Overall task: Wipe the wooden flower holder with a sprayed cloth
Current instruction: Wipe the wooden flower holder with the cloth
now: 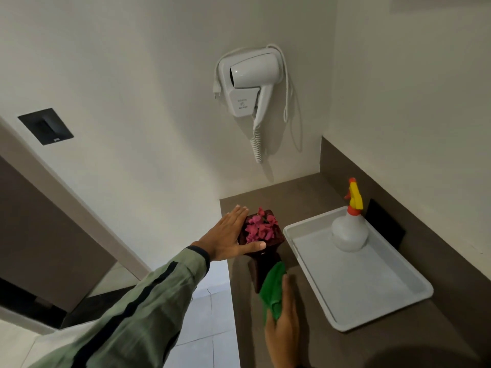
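Observation:
The dark wooden flower holder (261,264) stands at the left end of the brown counter, with pink flowers (259,227) in its top. My left hand (231,236) grips its upper rim, fingers along the far side and thumb across the near edge. My right hand (283,317) holds a green cloth (273,288) pressed against the holder's lower right side. The holder's base is hidden behind the cloth.
A white tray (372,296) lies right of the holder, with a clear spray bottle (349,229) with a yellow and orange trigger at its far end. A white hair dryer (251,81) hangs on the wall above. The counter edge (229,288) drops to a tiled floor on the left.

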Tool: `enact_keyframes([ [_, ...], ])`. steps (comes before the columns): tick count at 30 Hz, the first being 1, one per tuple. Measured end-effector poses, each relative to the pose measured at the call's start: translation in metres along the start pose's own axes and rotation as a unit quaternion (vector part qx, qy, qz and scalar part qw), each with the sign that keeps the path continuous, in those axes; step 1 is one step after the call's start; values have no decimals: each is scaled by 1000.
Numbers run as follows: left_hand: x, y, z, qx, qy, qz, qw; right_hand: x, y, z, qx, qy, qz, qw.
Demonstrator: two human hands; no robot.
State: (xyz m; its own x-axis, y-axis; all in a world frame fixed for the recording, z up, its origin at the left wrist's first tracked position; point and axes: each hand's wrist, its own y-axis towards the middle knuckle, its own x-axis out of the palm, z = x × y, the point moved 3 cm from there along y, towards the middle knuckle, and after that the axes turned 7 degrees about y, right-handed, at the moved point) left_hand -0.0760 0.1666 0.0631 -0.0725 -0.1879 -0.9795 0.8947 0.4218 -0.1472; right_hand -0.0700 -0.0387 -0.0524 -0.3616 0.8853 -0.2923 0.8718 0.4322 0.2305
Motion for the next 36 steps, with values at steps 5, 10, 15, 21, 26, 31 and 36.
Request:
enact_keyframes([
  [5,1,1,-2,6,-14,1,1000,22,24,-37,32,103,30,994],
  [10,-1,1,-1,15,-15,-2,1000,57,6,-49,27,129,22,991],
  [15,-2,2,-2,15,-6,-5,1000,64,-7,-30,-33,65,-101,992],
  [21,0,2,-4,9,4,11,1000,23,-5,1,-27,29,-31,999],
  [26,1,4,-5,13,-3,18,1000,13,30,6,84,51,19,995],
  [31,2,4,-5,13,-8,24,1000,47,27,6,109,72,15,991],
  [36,1,3,-3,12,-11,18,1000,60,20,6,113,43,20,993],
])
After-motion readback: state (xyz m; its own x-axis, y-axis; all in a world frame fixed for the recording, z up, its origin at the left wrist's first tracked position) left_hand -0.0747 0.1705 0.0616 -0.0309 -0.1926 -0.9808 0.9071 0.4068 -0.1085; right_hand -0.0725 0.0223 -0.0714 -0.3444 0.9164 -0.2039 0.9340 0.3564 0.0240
